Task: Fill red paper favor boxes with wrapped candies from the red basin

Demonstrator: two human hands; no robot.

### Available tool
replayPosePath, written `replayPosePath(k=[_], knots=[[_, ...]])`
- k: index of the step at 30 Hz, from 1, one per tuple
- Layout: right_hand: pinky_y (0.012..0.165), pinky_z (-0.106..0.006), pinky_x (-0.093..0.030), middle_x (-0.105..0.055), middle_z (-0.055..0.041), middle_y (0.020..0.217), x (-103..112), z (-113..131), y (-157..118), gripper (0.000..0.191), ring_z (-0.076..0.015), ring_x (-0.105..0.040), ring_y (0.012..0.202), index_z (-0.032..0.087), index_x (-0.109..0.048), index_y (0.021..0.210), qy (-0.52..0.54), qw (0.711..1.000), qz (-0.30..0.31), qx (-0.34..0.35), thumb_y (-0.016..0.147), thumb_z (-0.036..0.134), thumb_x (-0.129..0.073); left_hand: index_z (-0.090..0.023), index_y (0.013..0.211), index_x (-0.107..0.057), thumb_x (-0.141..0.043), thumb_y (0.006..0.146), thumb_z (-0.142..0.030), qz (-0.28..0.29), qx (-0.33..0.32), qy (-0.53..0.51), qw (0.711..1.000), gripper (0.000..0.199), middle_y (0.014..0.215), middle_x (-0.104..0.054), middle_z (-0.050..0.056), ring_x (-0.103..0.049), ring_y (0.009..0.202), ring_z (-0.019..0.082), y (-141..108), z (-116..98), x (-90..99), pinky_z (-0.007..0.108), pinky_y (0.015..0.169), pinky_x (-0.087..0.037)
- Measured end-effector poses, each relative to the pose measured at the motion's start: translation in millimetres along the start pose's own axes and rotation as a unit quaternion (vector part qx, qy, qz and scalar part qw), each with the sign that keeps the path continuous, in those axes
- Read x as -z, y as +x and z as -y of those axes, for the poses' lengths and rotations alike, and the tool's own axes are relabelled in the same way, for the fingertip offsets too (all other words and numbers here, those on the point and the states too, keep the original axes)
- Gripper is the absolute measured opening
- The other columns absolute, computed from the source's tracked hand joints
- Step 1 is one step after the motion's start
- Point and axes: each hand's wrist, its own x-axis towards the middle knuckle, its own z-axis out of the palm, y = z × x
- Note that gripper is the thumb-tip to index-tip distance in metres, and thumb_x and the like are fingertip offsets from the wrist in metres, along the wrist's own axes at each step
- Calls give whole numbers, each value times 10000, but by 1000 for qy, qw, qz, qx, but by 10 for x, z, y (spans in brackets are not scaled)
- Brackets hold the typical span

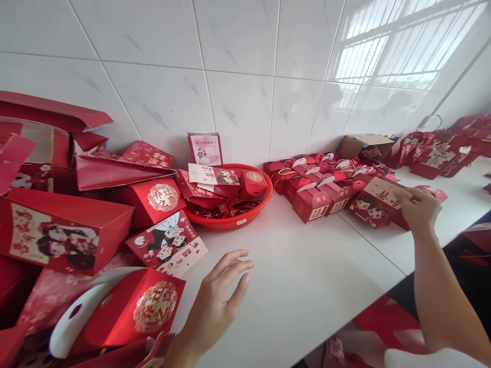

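Note:
My left hand [218, 294] hovers over the white tabletop [291, 271] with its fingers apart and nothing in it. At the right, my right hand [420, 207] is closed at the edge of a red box with a cartoon couple [374, 202]; its fingertips touch the box's upper right part, and what they pinch is partly hidden. Beside that box stand rows of small closed red boxes [312, 202]. A red plastic basket [238, 223] in the middle holds wrapped sweets and a few boxes.
Many larger red boxes [69, 232] are heaped at the left, near my left hand. A pink card [206, 151] leans against the tiled wall [241, 97]. More red bags [433, 158] and an open brown carton [364, 145] stand at the back right.

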Motion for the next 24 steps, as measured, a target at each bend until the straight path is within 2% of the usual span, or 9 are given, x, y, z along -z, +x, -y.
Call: replayPosePath(k=[3,7,10,12,14,17,19,21,24], knots=[[832,-435,-463,-585,-56,667,-44,80,3,252,-262,-579,774,234,-570,514,21,994,0,-110,607,71,-739,-267,1082,-735,-559,969,-226,4,12,-3,1000,213,1194,-717,67,-710,1088,205,-2,15,1,294,882,-606],[1008,-467,-418,-664,-155,1031,-101,42,-40,263,-328,-592,1102,205,-700,595,11,995,12,-103,508,-1,-839,-257,1058,-730,-549,971,-216,23,24,-16,999,205,1207,-711,75,-704,1099,210,-8,-3,4,299,896,-599],[1040,-535,-391,-595,-207,1309,-199,-83,-54,333,-377,-542,1237,218,-808,789,-22,996,-12,-85,493,146,-943,-250,1042,-725,-538,972,-205,30,31,-28,999,204,1209,-707,79,-714,1057,204,-16,-32,2,298,875,-599],[1067,-582,-346,-581,-185,1370,-275,-92,-50,375,-390,-500,1300,252,-824,881,-26,998,-47,-38,537,313,-960,-242,1033,-725,-534,970,-202,32,38,-34,998,205,1201,-706,82,-722,1015,199,-21,-45,-1,297,853,-601],[1073,-616,-318,-609,-163,1347,-335,30,-49,381,-401,-479,1319,258,-821,881,-16,996,-83,-2,554,405,-950,-235,1024,-726,-531,967,-202,34,43,-40,998,206,1201,-703,84,-727,983,192,-27,-52,-2,292,840,-601],[1042,-593,-379,-685,-185,1191,-368,482,-120,285,-389,-561,1231,197,-790,826,37,992,-109,50,611,351,-897,-228,1032,-729,-529,966,-201,34,47,-41,997,212,1214,-697,88,-727,966,186,-34,-61,2,294,847,-595],[986,-539,-454,-727,-179,1040,-355,911,-263,169,-341,-656,1079,179,-753,794,95,986,-86,102,685,300,-799,-227,1044,-730,-528,968,-199,35,42,-40,998,218,1215,-697,90,-722,985,189,-37,-73,7,299,863,-587],[906,-474,-519,-746,-151,934,-329,1375,-488,142,-291,-698,968,191,-717,769,183,968,-23,168,780,322,-663,-228,1053,-729,-528,971,-192,36,32,-40,998,220,1200,-704,86,-712,1021,192,-35,-89,14,302,889,-577],[860,-405,-546,-751,-94,858,-323,2020,-897,160,-236,-704,874,209,-706,787,307,915,109,239,846,318,-604,-229,1063,-726,-528,971,-175,39,15,-48,998,225,1131,-731,74,-705,1023,189,-28,-117,22,305,906,-568]])
